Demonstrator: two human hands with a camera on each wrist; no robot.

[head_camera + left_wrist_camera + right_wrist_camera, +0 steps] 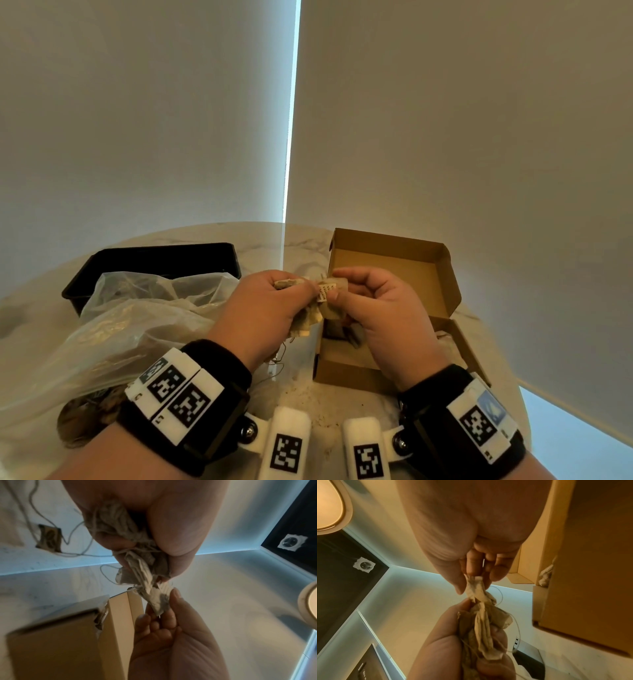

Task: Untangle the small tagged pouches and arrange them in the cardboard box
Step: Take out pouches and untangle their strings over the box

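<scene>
My left hand [270, 301] grips a crumpled bunch of small beige pouches [120, 524] with thin strings hanging from it. My right hand [370, 305] pinches one pouch [334, 291] at the bunch's right end, between thumb and fingers; a white printed tag [323, 291] shows beside it. Both hands are held above the left edge of the open cardboard box [404, 270]. In the right wrist view the pinched pouch [476, 588] stretches between the two hands. Several pouches [346, 334] lie in the box under my right hand, partly hidden.
A clear plastic bag [130, 318] lies at the left, over a black tray [161, 260]. Loose strings [277, 363] and crumbs lie on the marble table [301, 394] between the bag and the box. The box's lid stands open at the back.
</scene>
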